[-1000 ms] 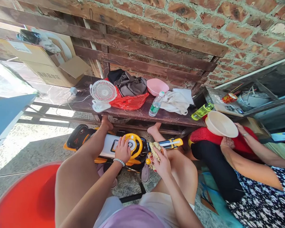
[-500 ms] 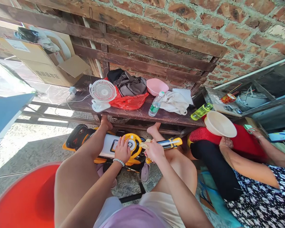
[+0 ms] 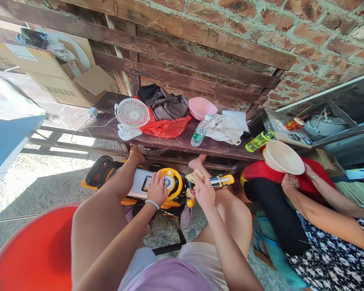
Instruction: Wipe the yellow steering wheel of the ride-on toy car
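My left hand (image 3: pixel 157 190), wearing a pale bead bracelet (image 3: pixel 152 203), lies on the hub and left rim of a yellow toy steering wheel (image 3: pixel 180 184). Its fingers are stretched out and hold nothing. The wheel belongs to a yellow, black and silver ride-on toy car (image 3: pixel 138 184) between my legs. Just right of the wheel, my right hand (image 3: pixel 205 190) is closed on a cream-coloured item (image 3: pixel 195 176) with small red and gold bits at its lower end. Its kind is unclear, and my fingers partly cover it. A yellow ball-like part (image 3: pixel 190 202) shows below.
A dark wooden bench (image 3: pixel 170 142) holds a white fan (image 3: pixel 132 113), a red bag (image 3: pixel 170 128), a pink bowl (image 3: pixel 202 108), a water bottle (image 3: pixel 201 130) and white cloth (image 3: pixel 226 128). At right, another person's hands (image 3: pixel 290 182) hold a cream bowl (image 3: pixel 283 157). A red stool (image 3: pixel 33 250) stands left.
My right hand has turned and its fingers have lifted, showing more of the cream-coloured item. My left hand stays put. The other person's far hand has moved left to the bowl's rim.
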The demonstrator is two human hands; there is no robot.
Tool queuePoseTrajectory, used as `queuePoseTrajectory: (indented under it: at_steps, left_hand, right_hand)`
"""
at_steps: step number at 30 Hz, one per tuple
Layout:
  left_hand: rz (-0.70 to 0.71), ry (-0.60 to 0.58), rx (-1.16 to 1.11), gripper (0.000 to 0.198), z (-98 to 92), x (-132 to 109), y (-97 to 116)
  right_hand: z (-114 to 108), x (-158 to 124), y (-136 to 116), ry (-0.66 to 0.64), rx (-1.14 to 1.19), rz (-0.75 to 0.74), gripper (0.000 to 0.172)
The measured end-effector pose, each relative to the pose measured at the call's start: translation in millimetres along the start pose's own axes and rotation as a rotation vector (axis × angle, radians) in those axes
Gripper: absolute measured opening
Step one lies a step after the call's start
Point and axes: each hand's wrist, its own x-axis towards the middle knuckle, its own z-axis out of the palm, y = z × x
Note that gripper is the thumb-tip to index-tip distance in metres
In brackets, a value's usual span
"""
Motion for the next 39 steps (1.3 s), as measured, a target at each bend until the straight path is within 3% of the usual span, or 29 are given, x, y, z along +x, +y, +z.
queuePoseTrajectory:
  at_steps: [5, 10, 12, 17, 20, 23, 26, 30, 33, 36, 39]
  left_hand:
    - [-0.011, -0.001, -0.010, 0.055, -0.4, 0, 1]
    - [-0.010, -0.012, 0.012, 0.055, -1.5, 0, 2]
    - [-0.017, -0.015, 0.013, 0.054, -1.7, -1, 3]
    - [-0.019, -0.008, -0.003, 0.054, -1.4, -1, 4]
    - [-0.028, -0.015, 0.010, 0.054, -2.8, -1, 5]
    - [-0.037, -0.045, 0.026, 0.054, -4.5, -1, 6]
    - [-0.036, -0.065, 0.015, 0.055, -4.0, -1, 4]
    - [-0.038, -0.046, -0.022, 0.055, -1.5, -1, 2]
    - [-0.050, -0.028, -0.063, 0.055, 1.2, -1, 2]
    - [-0.059, 0.021, -0.173, 0.059, 7.8, 0, -1]
    - [-0.170, 0.141, -0.361, 0.057, 19.4, 1, -10]
  right_hand:
    - [7, -25, 10, -0.104, -0.045, -0.067, 0.063]
    - [16, -76, 35, -0.299, -0.083, -0.036, 0.047]
    - [14, -84, 42, -0.274, -0.061, 0.017, 0.047]
    - [-11, -55, 29, 0.023, 0.028, -0.049, 0.049]
    - [-13, -27, 8, 0.042, 0.022, -0.130, 0.051]
    - [-1, -19, -1, -0.005, 0.001, -0.156, 0.053]
    - [9, -29, 14, -0.033, -0.030, -0.173, 0.056]
    - [-1, -39, 49, -0.116, -0.091, -0.156, 0.052]
    - [-14, -35, 58, -0.038, -0.057, -0.061, 0.049]
    - [-22, -28, 33, 0.037, 0.013, -0.063, 0.049]
    - [-20, -18, -23, 0.015, 0.048, -0.242, 0.052]
